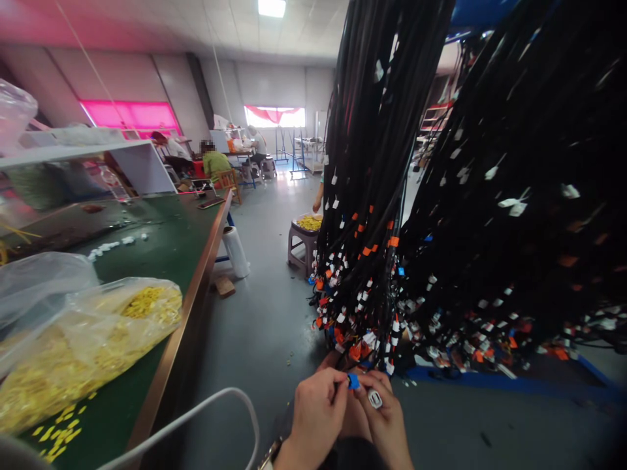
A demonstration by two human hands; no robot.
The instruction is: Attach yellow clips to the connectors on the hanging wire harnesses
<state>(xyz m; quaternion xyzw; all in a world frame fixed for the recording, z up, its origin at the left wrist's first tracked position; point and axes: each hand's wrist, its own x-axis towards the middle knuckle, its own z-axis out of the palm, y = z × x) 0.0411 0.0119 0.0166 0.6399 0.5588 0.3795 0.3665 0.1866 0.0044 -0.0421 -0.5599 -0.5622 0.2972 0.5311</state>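
Observation:
Low in the middle of the head view, both my hands meet at a small blue connector (353, 381). My left hand (316, 408) pinches at its left end; what lies right between those fingertips is too small to make out. The thumb and forefinger of my right hand (386, 418) close on its other side. A white connector (375, 399) with a rectangular opening sticks out between the fingers of that same hand. Just beyond hangs a thick bundle of black cables (377, 143), its lower ends full of white, orange and blue connectors and tags.
Another mass of black cables (529, 196) hangs at the right above a blue frame (519, 382). On the left, a green-topped table (171, 225) bears a clear bag of yellow pieces (98, 346). A stool (300, 243) holds more yellow pieces by a person's arm (318, 198). Several people sit farther back.

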